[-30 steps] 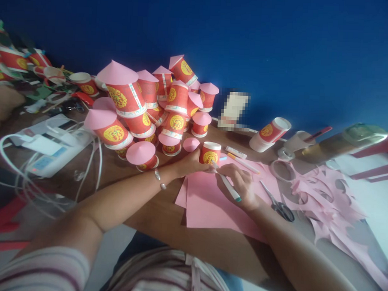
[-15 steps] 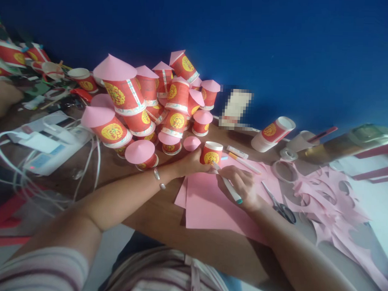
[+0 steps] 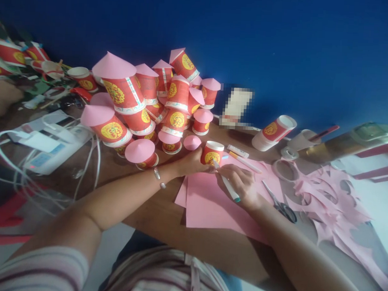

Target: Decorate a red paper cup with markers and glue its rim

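My left hand (image 3: 193,161) is closed around the left side of a red paper cup (image 3: 212,153) with a yellow emblem. In my right hand (image 3: 242,184) is a white marker with a green end (image 3: 229,188). Its tip points at the lower front of the cup; whether it touches cannot be made out. Below both hands lie sheets of pink paper (image 3: 215,210). A small pink paper cone (image 3: 192,143) sits just behind my left hand. Scissors (image 3: 281,205) rest on the paper's right side, near my right forearm.
Several red cups with pink cone tops (image 3: 112,131) are piled at back left. Cables and a power strip (image 3: 52,145) lie left. Pink paper scraps (image 3: 332,207), a tape roll (image 3: 286,171) and stacked cups (image 3: 273,132) are on the right. A blue wall (image 3: 282,46) stands behind.
Almost nothing differs. The cup and both hands stay in place, with only a very slight shift of the marker and the view.
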Demonstrator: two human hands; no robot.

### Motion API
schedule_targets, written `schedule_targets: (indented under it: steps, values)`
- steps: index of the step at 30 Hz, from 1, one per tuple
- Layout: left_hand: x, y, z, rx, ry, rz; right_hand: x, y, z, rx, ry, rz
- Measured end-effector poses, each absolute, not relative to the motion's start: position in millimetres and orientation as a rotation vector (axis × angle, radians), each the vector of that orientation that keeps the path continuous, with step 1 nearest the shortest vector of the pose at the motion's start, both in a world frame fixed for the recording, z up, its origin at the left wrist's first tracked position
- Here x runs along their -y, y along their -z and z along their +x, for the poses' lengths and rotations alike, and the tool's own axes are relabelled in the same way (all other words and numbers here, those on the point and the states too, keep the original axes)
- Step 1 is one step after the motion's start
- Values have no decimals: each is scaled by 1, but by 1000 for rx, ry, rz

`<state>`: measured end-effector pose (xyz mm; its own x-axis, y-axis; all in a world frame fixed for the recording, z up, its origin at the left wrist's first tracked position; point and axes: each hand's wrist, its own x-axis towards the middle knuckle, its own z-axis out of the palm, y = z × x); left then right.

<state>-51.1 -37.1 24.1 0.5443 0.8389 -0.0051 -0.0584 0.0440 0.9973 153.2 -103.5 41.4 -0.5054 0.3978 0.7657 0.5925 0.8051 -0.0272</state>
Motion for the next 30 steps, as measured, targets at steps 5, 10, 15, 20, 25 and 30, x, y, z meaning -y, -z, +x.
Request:
schedule_targets:
  steps: [5,10,15,20,25,30]
  values:
    - [38,-25,-52,-753,-746,1312,104,-45,153,2148,317,-754]
    - [38,-27,-52,-705,-730,1282,106,-49,152,2143,308,-768]
    - [37,-26,-52,-699,-732,1289,108,-49,150,2165,287,-770]
    - [36,-20,-51,-715,-737,1264,109,-47,148,2164,249,-760]
    - [39,-25,-50,-751,-764,1363,109,-47,148,2169,260,-729]
    - [41,-30,-50,-798,-781,1423,109,-44,148,2131,287,-716]
